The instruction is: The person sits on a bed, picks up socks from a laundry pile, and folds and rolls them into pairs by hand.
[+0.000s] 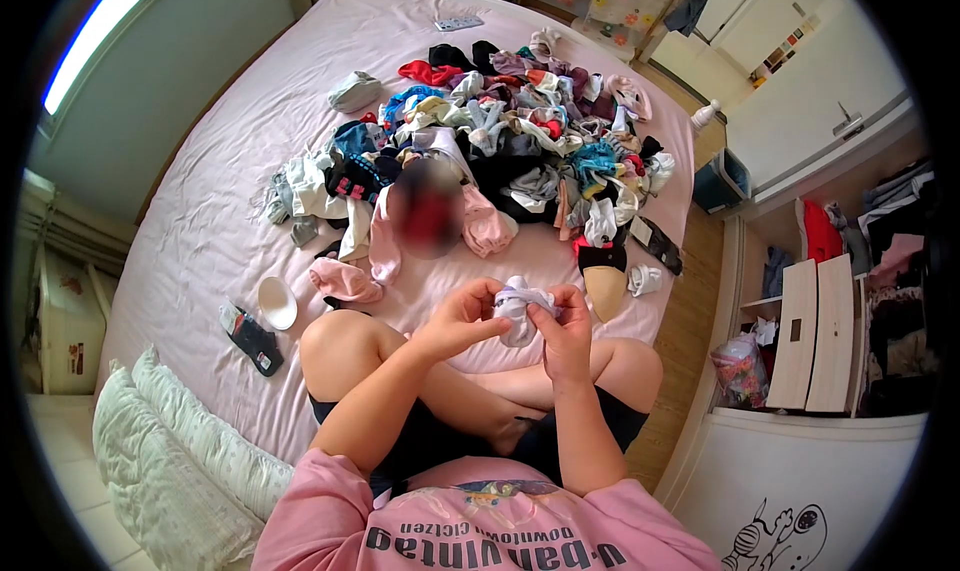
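Above my crossed legs, both hands hold a small pale sock with a lavender band at its top. My left hand pinches the sock's left edge, thumb toward its front. On the other side, my right hand grips the band between thumb and fingers. The sock looks rolled or folded over itself. Just beyond my hands lies a big heap of mixed socks and small clothes. A rolled white sock and a beige-and-black piece rest to the right.
On the pink bedsheet, a white bowl and a dark packaged item sit left of my knee. Pillows are at lower left. Off the bed's right side stand a bin and an open wardrobe with drawer fronts.
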`<act>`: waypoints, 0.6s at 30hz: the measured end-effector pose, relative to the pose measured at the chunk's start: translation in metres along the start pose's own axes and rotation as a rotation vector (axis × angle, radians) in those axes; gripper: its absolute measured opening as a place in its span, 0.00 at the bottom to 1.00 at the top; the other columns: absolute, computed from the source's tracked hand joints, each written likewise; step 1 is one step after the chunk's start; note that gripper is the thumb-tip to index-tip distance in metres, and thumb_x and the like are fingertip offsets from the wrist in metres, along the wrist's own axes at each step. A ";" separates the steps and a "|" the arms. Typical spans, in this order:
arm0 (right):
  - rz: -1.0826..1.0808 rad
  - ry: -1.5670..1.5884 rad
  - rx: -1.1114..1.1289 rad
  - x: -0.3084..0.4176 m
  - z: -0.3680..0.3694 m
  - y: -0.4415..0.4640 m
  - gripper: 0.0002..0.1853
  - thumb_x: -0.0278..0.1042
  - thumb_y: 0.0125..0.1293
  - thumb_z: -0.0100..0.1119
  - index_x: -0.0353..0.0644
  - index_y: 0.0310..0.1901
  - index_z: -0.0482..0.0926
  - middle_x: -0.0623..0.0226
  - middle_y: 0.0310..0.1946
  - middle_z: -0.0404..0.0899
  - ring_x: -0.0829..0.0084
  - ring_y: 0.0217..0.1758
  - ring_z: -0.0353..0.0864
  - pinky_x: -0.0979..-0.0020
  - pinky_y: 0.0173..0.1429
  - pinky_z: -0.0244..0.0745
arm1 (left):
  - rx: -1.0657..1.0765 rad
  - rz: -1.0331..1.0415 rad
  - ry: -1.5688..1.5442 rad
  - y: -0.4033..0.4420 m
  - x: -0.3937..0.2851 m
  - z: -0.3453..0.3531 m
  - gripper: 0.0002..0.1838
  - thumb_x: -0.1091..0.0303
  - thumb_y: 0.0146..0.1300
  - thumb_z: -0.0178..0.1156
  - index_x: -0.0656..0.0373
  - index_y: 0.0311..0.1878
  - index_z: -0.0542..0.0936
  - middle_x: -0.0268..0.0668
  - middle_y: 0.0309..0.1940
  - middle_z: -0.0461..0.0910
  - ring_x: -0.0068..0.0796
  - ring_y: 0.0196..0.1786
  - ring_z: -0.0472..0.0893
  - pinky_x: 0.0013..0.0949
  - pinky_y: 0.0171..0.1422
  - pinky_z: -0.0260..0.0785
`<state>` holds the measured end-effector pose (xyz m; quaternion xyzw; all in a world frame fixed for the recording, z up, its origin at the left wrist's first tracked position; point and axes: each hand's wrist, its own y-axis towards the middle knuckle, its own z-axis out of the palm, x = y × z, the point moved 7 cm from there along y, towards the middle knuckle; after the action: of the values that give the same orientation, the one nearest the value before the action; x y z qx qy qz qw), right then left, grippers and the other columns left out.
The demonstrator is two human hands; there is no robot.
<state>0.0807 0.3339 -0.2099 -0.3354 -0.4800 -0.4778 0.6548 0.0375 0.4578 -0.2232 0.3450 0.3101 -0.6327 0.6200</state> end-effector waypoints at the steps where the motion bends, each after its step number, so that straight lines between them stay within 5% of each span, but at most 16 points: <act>1: -0.112 -0.152 0.005 0.004 -0.002 -0.001 0.13 0.17 0.51 0.58 0.43 0.32 0.65 0.74 0.30 0.65 0.83 0.34 0.65 0.82 0.40 0.63 | 0.012 -0.007 0.017 0.001 0.003 0.002 0.11 0.81 0.55 0.54 0.60 0.42 0.68 0.32 0.38 0.72 0.17 0.36 0.71 0.21 0.38 0.66; 4: -0.392 -0.476 0.071 0.023 0.019 -0.013 0.12 0.17 0.49 0.58 0.41 0.25 0.63 0.69 0.26 0.63 0.79 0.27 0.62 0.80 0.31 0.59 | -0.205 0.163 0.228 0.002 0.015 -0.021 0.12 0.86 0.54 0.50 0.59 0.37 0.64 0.34 0.35 0.70 0.20 0.39 0.70 0.22 0.46 0.64; 7: -0.436 -0.636 0.275 0.029 0.054 -0.028 0.11 0.25 0.51 0.63 0.39 0.28 0.67 0.65 0.26 0.64 0.73 0.25 0.64 0.77 0.32 0.63 | -0.376 0.229 0.537 -0.004 0.009 -0.036 0.15 0.90 0.44 0.45 0.62 0.35 0.64 0.35 0.34 0.72 0.20 0.34 0.69 0.21 0.38 0.64; 14: -0.102 -0.263 0.255 0.005 0.046 -0.021 0.25 0.25 0.54 0.61 0.36 0.52 0.62 0.66 0.43 0.68 0.77 0.44 0.69 0.76 0.50 0.66 | -0.479 0.344 0.526 -0.008 -0.010 -0.035 0.15 0.87 0.47 0.44 0.64 0.40 0.69 0.36 0.35 0.73 0.24 0.40 0.72 0.24 0.46 0.64; 15: -0.095 -0.262 0.253 0.002 0.043 -0.020 0.28 0.29 0.53 0.63 0.38 0.54 0.63 0.68 0.41 0.69 0.80 0.41 0.68 0.80 0.42 0.66 | -0.448 0.316 0.456 -0.007 -0.008 -0.033 0.17 0.87 0.48 0.44 0.64 0.42 0.70 0.36 0.37 0.74 0.24 0.42 0.72 0.24 0.47 0.64; 18: -0.101 -0.212 0.181 0.010 0.038 -0.015 0.24 0.28 0.56 0.61 0.37 0.53 0.63 0.67 0.42 0.69 0.81 0.42 0.69 0.81 0.43 0.66 | -0.363 0.250 0.310 -0.004 -0.003 -0.029 0.21 0.86 0.51 0.43 0.63 0.49 0.72 0.36 0.42 0.74 0.24 0.47 0.72 0.24 0.51 0.63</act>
<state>0.0556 0.3602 -0.1892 -0.2989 -0.6038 -0.4268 0.6032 0.0351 0.4837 -0.2372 0.3569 0.4647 -0.4248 0.6901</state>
